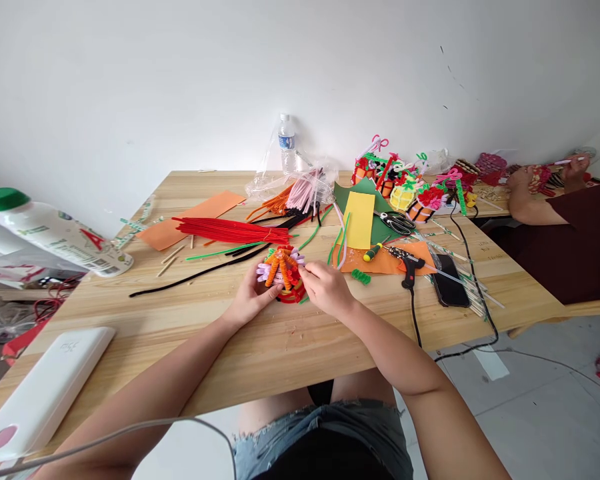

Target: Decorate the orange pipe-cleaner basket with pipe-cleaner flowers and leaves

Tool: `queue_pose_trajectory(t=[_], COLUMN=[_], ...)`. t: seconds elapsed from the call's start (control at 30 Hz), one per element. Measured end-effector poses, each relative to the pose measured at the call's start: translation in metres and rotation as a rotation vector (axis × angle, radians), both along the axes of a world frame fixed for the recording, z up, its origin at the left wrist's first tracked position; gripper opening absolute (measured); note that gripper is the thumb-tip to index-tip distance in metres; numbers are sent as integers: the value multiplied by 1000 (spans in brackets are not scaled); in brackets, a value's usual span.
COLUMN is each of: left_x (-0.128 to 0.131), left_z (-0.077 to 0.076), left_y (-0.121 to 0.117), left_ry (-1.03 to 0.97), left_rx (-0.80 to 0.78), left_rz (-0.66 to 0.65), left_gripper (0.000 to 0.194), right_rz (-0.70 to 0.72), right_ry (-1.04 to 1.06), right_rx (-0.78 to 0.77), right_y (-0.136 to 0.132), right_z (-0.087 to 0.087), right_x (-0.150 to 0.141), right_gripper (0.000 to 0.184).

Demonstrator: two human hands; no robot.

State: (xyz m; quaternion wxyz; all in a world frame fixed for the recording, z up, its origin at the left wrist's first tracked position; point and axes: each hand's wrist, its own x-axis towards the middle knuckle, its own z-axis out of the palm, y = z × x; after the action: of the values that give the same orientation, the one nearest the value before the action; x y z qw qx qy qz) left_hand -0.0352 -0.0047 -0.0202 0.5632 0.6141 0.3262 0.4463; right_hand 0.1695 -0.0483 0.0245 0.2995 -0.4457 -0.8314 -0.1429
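A small pipe-cleaner flower basket [281, 271] in orange, red and lilac stands near the middle of the wooden table [200, 353]. My left hand [251, 299] is wrapped round its left side, thumb across the front. At its right side is my right hand [326, 285], thumb and fingers pinched together against the flowers; what is between the fingertips is too small to make out. Just behind lie a bundle of red pipe cleaners [230, 231] and a long black pipe cleaner [180, 281]. A coiled green pipe cleaner [361, 276] rests to the right.
On the right are a glue gun [407, 262], a yellow-handled screwdriver [373, 251], scissors [398, 223], a phone [451, 281] and a trailing black cable [475, 280]. Finished pipe-cleaner baskets [405, 193] line the back. A white bottle [63, 233] leans at left. Another person's arm [530, 203] is far right.
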Motion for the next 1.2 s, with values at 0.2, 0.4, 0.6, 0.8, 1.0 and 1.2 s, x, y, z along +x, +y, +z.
queue_pose_trajectory(t=[0.2,0.4,0.6,0.8,1.0,1.2], left_x=[1,2,3,4,4,4], left_z=[-4,0,1,1,2,4], left_y=[2,0,-1,-2,-2,-2], left_ry=[2,0,-7,-4,-3,2], left_rx=[22,33,35,27,31,47], left_rz=[17,1,17,29,37,63], left_gripper=[77,75,76,77,75,76], right_rz=[-46,-35,10,2,-12,-19], right_ry=[-34,12,87,59,53,63], right_rx=[41,-30,-88,-70,-67,-94], right_y=[0,0,-1,-2,-3,-3], right_z=[-2,-1,3,6,9,13], right_x=[-2,-1,1,1,1,4], right_gripper=[26,26,28,30,28,27])
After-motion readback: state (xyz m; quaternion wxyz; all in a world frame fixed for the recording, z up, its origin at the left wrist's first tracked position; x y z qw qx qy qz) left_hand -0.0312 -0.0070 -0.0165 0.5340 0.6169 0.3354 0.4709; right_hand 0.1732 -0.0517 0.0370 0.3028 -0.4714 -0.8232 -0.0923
